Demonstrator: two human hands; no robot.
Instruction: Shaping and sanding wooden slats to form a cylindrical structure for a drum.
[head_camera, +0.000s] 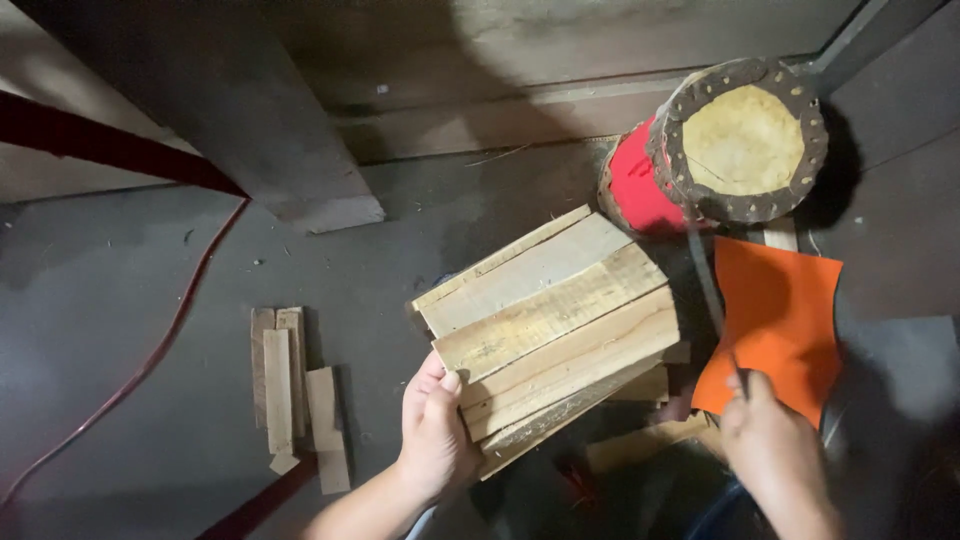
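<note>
My left hand (436, 425) grips the near left edge of a stack of pale wooden planks (548, 325), which lies tilted on the dark floor. My right hand (775, 450) holds a thin dark blade or strip (706, 280) that runs up toward a small drum (715, 150). The drum has a red body and a tan skin head with a dark studded rim, and it lies on its side. An orange sheet (780, 320) rests just right of the planks, under my right hand's fingers.
Several short wood offcuts (295, 395) lie on the floor at the left. A red cord (140, 370) curves across the floor. A dark slanted post (250, 130) rises at the back left. More wood scraps (645, 445) lie under the plank stack.
</note>
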